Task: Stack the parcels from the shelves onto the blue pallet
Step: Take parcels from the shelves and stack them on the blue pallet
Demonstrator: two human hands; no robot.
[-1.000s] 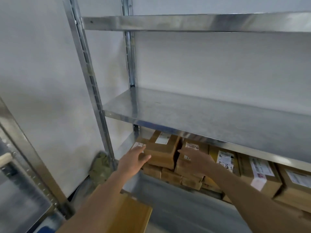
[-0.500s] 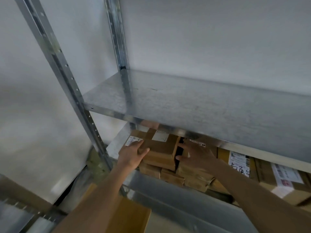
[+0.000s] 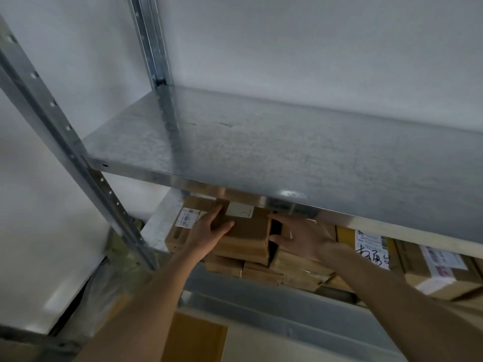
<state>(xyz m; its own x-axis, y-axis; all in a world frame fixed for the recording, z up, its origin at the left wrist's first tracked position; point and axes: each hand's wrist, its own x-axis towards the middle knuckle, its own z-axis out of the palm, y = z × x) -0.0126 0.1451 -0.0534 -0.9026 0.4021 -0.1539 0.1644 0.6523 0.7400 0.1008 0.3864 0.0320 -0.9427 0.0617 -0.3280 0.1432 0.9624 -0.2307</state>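
Several brown cardboard parcels sit on the lower shelf under a bare metal shelf (image 3: 287,152). The top left parcel (image 3: 248,231) has a white label and lies on smaller parcels (image 3: 261,274). My left hand (image 3: 206,233) rests on its left part, fingers straight along the top and thumb across the front. My right hand (image 3: 300,239) is at its right side, with index finger and thumb reaching into the dark gap beside the neighbouring parcel. The blue pallet is out of view.
More labelled parcels stand to the right, one with handwriting (image 3: 371,248) and one at the far right (image 3: 441,273). A perforated steel upright (image 3: 65,142) runs down the left. The shelf's front rail (image 3: 261,301) is below my arms, and a cardboard piece (image 3: 196,335) lies lower down.
The view has dropped closer to the shelf. Both hands have reached further in; the left now lies on the top left parcel and the right has come to its right edge.
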